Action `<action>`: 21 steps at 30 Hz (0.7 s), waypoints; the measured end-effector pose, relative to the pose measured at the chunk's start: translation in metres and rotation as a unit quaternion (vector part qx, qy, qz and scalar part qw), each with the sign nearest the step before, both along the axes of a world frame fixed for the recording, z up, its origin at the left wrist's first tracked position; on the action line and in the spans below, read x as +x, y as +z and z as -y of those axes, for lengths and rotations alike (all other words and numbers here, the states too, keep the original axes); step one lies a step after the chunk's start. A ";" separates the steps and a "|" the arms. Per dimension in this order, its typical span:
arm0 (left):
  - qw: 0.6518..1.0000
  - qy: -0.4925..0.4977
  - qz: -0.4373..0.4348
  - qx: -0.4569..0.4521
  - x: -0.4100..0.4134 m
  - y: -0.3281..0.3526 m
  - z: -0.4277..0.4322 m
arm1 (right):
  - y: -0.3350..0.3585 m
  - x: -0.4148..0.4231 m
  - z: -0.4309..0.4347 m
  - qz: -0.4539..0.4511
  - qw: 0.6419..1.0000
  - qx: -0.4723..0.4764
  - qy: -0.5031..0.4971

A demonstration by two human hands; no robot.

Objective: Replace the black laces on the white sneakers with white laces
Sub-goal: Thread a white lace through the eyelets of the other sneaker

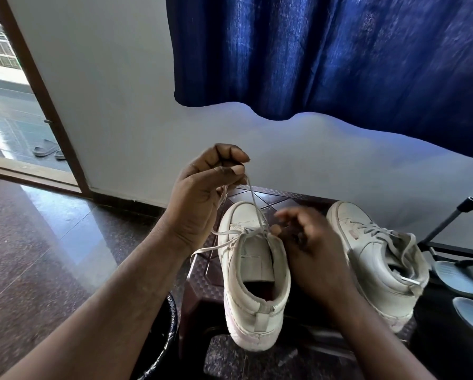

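Note:
Two white sneakers stand on a dark brown plastic stool [202, 272]. The nearer sneaker [253, 283] has its heel towards me and a white lace [254, 204] running through its upper eyelets. My left hand [202, 193] is raised above the toe and pinches the lace ends, pulling them up taut. My right hand [309, 242] is blurred; it rests against the shoe's right side by the eyelets with its fingers curled, and I cannot make out whether it pinches anything. The second sneaker [380, 256] on the right is laced in white.
A blue curtain [339, 56] hangs over the white wall behind. An open doorway at left shows slippers [47, 150] outside. A dark shoe rack [465, 242] with grey-blue sandals [465, 278] stands at right. A black bin rim [166, 338] is below the stool's left.

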State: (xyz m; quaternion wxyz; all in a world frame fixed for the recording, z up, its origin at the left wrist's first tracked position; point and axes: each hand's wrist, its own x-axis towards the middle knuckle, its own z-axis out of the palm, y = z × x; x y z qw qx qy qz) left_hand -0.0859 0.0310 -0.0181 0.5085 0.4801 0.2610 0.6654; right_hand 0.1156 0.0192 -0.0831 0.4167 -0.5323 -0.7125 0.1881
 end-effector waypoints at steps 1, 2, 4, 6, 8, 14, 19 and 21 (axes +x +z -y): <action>1.000 0.002 0.003 0.003 0.000 0.000 0.000 | -0.001 -0.001 0.000 -0.014 0.999 -0.028 0.044; 1.000 0.004 0.003 0.004 0.001 0.000 0.000 | -0.002 0.000 0.000 -0.033 0.996 -0.049 0.072; 1.000 0.006 0.001 0.004 -0.001 0.000 0.000 | -0.003 0.004 -0.001 -0.031 0.994 -0.047 0.093; 1.000 0.010 -0.003 0.000 -0.002 0.000 0.000 | -0.001 0.009 -0.003 -0.007 0.993 -0.023 0.112; 1.000 0.013 -0.009 -0.004 -0.003 0.000 -0.001 | -0.003 0.011 -0.002 0.014 0.993 0.010 0.113; 1.000 0.009 -0.013 -0.010 0.002 0.001 0.000 | -0.011 0.009 -0.004 0.123 0.988 0.080 0.055; 1.000 0.024 -0.018 -0.007 -0.002 0.002 0.000 | -0.031 0.022 -0.012 0.353 0.931 0.088 -0.030; 0.999 0.031 -0.025 -0.005 -0.004 0.003 0.001 | -0.030 0.025 -0.013 0.329 0.940 0.088 0.016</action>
